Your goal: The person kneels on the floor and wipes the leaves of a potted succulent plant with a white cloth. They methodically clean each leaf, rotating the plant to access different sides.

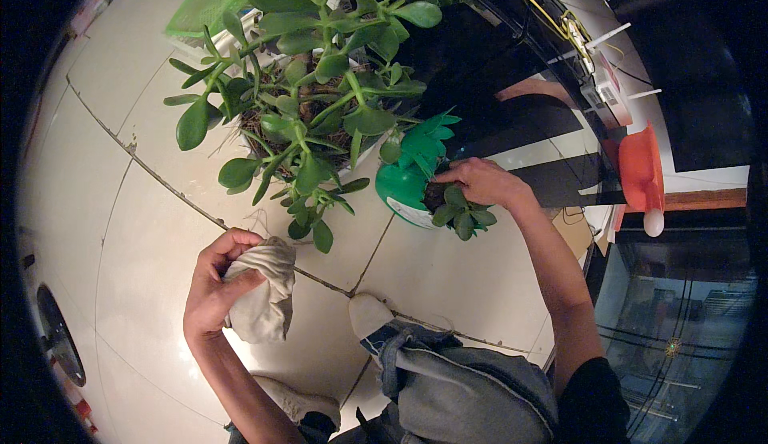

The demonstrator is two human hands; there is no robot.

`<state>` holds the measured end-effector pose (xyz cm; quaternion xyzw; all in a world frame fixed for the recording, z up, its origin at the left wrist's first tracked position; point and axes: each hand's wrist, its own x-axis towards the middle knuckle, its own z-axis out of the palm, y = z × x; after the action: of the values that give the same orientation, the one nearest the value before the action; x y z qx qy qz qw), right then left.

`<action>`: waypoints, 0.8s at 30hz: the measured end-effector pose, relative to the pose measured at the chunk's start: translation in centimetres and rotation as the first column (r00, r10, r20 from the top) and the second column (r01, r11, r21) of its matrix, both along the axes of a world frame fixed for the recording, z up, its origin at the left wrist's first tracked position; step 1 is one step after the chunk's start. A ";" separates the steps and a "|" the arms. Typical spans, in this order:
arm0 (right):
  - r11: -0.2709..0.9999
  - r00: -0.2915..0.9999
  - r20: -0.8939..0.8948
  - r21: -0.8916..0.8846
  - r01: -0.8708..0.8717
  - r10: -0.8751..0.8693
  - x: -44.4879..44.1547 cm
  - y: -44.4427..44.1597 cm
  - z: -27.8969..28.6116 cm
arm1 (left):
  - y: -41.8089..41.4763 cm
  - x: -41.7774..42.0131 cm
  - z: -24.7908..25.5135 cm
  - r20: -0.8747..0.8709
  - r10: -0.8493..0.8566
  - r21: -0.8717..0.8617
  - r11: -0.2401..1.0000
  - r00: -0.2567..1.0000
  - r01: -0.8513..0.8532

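My left hand (219,288) grips a crumpled cream cloth (264,300) above the tiled floor. To the right, my right hand (483,181) reaches into the mouth of a green plastic planter (396,183), its index finger at the dark soil (434,195). The rest of its fingers are partly hidden, so their hold is unclear. The planter has a jagged, leaf-like cut edge and a white label with writing. A small succulent (462,216) grows from it. Beside it stands a large jade plant (309,90) with thick green leaves in a pale pot, mostly covered by foliage.
A green mesh basket (210,3) is at the upper left. Along the right are a glossy black cabinet (474,54), a white router (606,93) with antennas and cables, and an orange-red plastic object (639,162). My shoe (370,315) rests on the tiles (150,222).
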<state>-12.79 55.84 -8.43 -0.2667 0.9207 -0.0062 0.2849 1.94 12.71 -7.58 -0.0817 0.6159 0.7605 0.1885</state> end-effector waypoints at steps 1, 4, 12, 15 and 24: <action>1.000 1.000 -0.020 -0.005 -0.010 0.010 0.0 0.0 0.2 | -0.2 0.1 0.0 0.001 0.006 0.002 1.000 1.000 -0.006; 0.997 0.997 -0.066 0.064 -0.048 0.052 -0.1 -0.1 1.6 | -0.1 0.2 -0.1 -0.015 0.022 0.029 0.999 1.000 -0.022; 0.998 0.991 -0.121 -0.003 -0.055 0.054 0.2 0.2 1.2 | 0.3 -0.2 0.1 -0.002 -0.012 0.010 1.000 1.000 0.012; 0.996 0.992 -0.091 0.021 -0.086 0.087 0.1 1.0 0.8 | 0.2 -0.2 -0.1 -0.010 -0.014 0.003 1.000 1.000 0.014; 0.998 0.998 -0.047 -0.042 -0.052 0.050 0.0 0.6 0.3 | 0.1 -0.2 -0.3 -0.010 -0.018 -0.011 1.000 1.000 0.017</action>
<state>-12.80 56.43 -8.11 -0.2962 0.9195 -0.0129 0.2580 1.78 12.84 -7.84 -0.0734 0.6219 0.7558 0.1914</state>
